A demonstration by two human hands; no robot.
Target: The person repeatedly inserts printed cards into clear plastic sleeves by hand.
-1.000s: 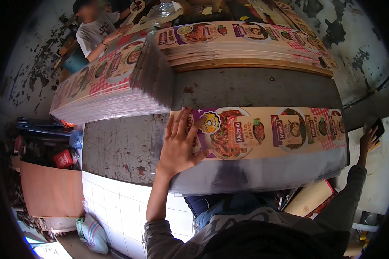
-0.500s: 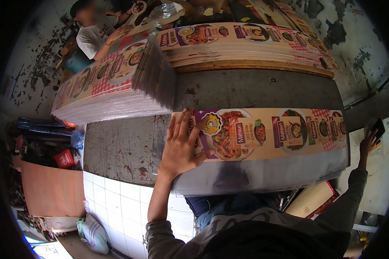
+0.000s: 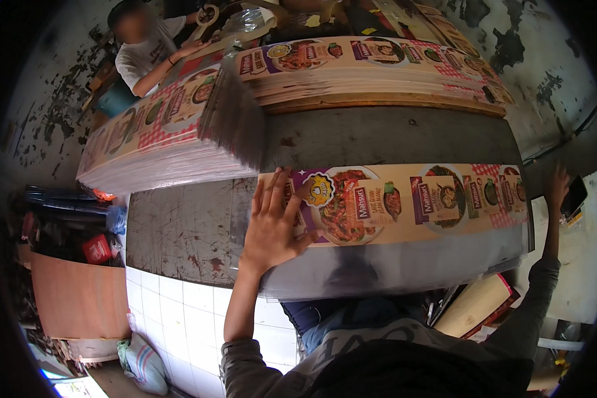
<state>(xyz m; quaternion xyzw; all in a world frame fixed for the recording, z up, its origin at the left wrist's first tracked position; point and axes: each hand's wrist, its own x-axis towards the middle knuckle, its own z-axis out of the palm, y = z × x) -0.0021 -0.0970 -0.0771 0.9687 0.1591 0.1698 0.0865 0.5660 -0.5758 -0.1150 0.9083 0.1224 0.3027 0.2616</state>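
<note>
My left hand [image 3: 272,222] lies flat with fingers spread on the left end of a long printed sheet [image 3: 404,205]. The sheet is beige with food pictures and a red checked patch. It rests on clear plastic film [image 3: 398,268] that extends toward me along the table's near edge. Out at the far right, my right hand [image 3: 558,186] is empty, its fingers stretched out and slightly blurred. Just beside it, a black flat object like a phone [image 3: 574,199] lies on a white surface [image 3: 580,265].
A tall stack of plastic-covered printed sheets [image 3: 159,146] stands on the left of the grey table [image 3: 179,232]. Another stack [image 3: 378,73] sits on a wooden board [image 3: 385,101] at the back. A co-worker [image 3: 149,53] is at the far left, near a tape roll [image 3: 207,14].
My right hand has moved up and away from the black flat object, which stays on the white surface. My left hand remains pressed on the sheet. The view has shifted slightly.
</note>
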